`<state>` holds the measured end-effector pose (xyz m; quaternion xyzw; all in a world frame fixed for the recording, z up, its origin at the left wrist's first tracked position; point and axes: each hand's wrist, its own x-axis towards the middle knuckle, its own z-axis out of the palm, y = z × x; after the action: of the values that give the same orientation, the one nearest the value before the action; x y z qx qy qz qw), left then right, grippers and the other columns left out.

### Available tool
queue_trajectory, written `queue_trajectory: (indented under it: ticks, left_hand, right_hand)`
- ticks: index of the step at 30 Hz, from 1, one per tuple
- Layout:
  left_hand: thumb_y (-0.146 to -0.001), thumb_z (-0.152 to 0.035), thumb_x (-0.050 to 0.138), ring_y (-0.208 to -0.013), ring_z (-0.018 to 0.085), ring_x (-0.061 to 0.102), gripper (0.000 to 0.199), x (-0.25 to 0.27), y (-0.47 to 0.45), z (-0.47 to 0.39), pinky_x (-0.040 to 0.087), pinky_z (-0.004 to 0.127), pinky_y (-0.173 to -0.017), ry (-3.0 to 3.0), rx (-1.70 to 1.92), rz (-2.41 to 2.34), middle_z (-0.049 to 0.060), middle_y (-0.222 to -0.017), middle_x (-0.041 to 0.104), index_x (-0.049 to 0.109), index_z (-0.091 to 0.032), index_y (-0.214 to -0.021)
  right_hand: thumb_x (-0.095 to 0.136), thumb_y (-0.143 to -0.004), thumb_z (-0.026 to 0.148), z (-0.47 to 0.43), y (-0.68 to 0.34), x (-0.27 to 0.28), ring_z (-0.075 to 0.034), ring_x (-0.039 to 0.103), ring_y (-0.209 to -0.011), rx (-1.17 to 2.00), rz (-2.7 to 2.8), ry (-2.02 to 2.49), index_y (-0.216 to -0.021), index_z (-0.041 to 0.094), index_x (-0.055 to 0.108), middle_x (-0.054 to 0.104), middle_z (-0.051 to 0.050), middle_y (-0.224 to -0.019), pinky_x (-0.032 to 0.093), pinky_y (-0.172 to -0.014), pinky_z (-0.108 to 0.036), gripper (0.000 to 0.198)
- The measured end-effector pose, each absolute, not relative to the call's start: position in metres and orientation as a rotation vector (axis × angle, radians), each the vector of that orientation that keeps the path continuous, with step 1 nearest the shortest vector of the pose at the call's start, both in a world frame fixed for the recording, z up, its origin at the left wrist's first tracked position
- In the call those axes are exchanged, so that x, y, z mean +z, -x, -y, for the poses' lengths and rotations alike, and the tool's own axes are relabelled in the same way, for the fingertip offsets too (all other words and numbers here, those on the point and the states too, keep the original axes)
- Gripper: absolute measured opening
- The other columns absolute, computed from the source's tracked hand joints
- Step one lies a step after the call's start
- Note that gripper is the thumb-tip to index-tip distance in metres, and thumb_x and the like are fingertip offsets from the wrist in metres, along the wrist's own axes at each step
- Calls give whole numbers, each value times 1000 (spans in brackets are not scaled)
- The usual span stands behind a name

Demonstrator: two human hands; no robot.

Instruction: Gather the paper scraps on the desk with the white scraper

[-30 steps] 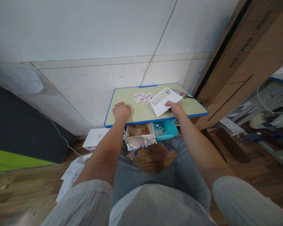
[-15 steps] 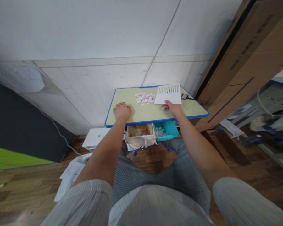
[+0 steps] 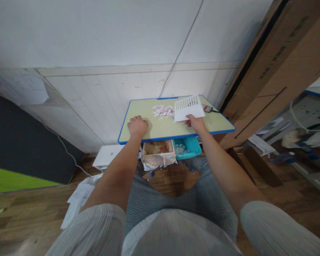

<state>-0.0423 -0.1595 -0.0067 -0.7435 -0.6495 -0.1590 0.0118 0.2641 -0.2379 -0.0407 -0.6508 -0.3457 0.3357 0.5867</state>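
Note:
My right hand [image 3: 195, 123] pinches the near edge of a white sheet [image 3: 188, 113] between thumb and fingers. A row of long slots runs along the sheet's far side, and it is held tilted above the small table [image 3: 162, 132]. Left of the sheet lies a loose pile of small pale pink and white paper pieces [image 3: 164, 111]. My left hand [image 3: 138, 127] rests palm down on the left part of the tabletop, its fingers slightly bent and apart, holding nothing. A dark item with a cord, partly blurred [image 3: 208, 108], lies just right of the sheet.
Under the table's front edge hang a cloth-lined basket [image 3: 160, 159] and a turquoise bin [image 3: 190, 155] with small pieces inside. A white box [image 3: 105, 155] stands at the left. Tall cardboard [image 3: 272, 78] leans at the right. The wall [image 3: 109, 96] rises directly behind the table.
My right hand has turned the slotted sheet slightly counter-clockwise, and its left near corner has dropped nearer to me. My left hand stays in place.

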Motion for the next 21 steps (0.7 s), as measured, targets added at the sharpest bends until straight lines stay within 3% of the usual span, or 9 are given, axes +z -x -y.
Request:
queue_trajectory:
  ticks: [21]
  left_hand:
    - [-112,-28,47,-151,43,59,47,-5,41,162,51,55,-123,2318,-481,2032,28,-157,70,71,-11,-149]
  right_hand:
    - [81,-112,41,237,-269,-45,-25,80,-109,688,729,1421,-141,18,75,78,-11,-135,72,-91,-43,37]
